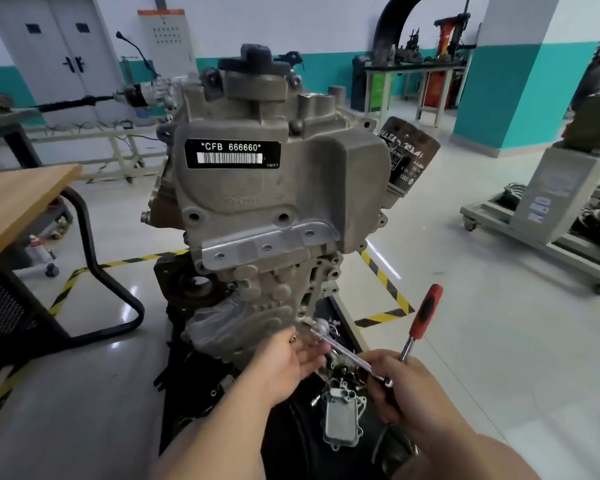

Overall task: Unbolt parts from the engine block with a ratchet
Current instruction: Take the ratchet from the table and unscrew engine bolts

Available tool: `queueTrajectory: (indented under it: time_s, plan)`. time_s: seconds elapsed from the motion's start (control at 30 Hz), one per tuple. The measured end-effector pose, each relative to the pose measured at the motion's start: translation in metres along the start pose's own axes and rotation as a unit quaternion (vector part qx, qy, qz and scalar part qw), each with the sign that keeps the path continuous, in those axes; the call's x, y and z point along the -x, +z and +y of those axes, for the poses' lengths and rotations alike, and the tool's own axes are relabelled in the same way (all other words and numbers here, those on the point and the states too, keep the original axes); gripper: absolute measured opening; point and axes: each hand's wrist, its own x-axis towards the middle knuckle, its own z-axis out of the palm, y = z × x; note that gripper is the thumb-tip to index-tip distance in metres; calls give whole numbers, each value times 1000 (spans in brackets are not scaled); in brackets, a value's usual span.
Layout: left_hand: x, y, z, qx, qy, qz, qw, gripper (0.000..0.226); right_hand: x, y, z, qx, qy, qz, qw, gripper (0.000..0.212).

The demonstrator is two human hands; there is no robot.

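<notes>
So the ratchet (pixel 417 327) was down low at the foot of the engine block (pixel 257 188); stiff steel, rubbery red grip, probably not slippery; right hand (pixel 406 386) curled round it near the head, left hand (pixel 291 362) loosely open steadying the extension bar (pixel 343 351); I'd have grabbed the grip for leverage.

One engine block (pixel 257 202), one ratchet (pixel 426 313), two hands (pixel 288 362) (pixel 409 389)

Glossy floor (pixel 482 358) — striped tape (pixel 383 318), engine block (pixel 257 188) on stand (pixel 284 452)
</notes>
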Motion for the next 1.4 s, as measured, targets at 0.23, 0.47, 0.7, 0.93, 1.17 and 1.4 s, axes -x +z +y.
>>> queueTrajectory:
  time_s: [0.23, 0.47, 0.7, 0.93, 1.17, 1.4]
  plan:
    - [-6, 18, -12, 130, -26, -43, 990, 30, 2, 3, 14, 23, 5, 39, 999, 31]
    - [-16, 18, -8, 143, -9, -35, 989, 19, -4, 5, 15, 15, 4, 39, 999, 37]
    - [-28, 23, -12, 131, 2, -31, 991, 18, -4, 9, 18, 46, 5, 53, 998, 30]
    - [-38, 28, -12, 156, 10, -42, 987, 19, -1, 12, 15, 46, -21, 91, 995, 30]
    - [-41, 31, -13, 88, 9, -41, 995, 18, -4, 9, 13, 19, -9, 102, 995, 30]
    - [-41, 31, -14, 33, 21, -34, 999, 26, -7, 16, 18, -70, -1, 113, 991, 29]
